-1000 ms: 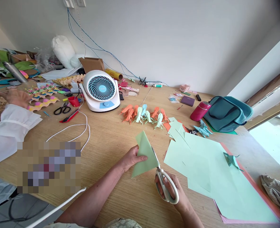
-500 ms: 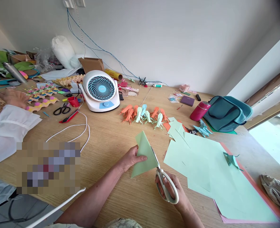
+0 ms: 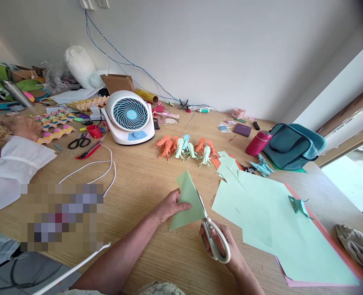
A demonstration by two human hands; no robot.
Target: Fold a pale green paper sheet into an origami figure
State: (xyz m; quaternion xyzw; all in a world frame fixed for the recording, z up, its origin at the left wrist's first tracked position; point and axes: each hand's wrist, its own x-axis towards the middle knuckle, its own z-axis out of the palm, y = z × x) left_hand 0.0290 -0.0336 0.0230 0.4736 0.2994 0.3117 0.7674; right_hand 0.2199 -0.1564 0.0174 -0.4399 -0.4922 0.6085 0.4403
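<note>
The right hand (image 3: 231,249) is gripping white-handled scissors (image 3: 211,227), fingers curling through smooth, rounded loops; their long axis is slanting away and leftward, metal blades lying along the right edge of the pale-green paper (image 3: 188,191). The left hand (image 3: 170,207) is pinching that flat, angular sheet over the wood-grained table (image 3: 144,176). Beyond, creased paper figures (image 3: 179,148) are clustering.

green paper (image 3: 189,201) tilted a touch, co-worker's white sleeve (image 3: 21,159) slightly farther right
</note>
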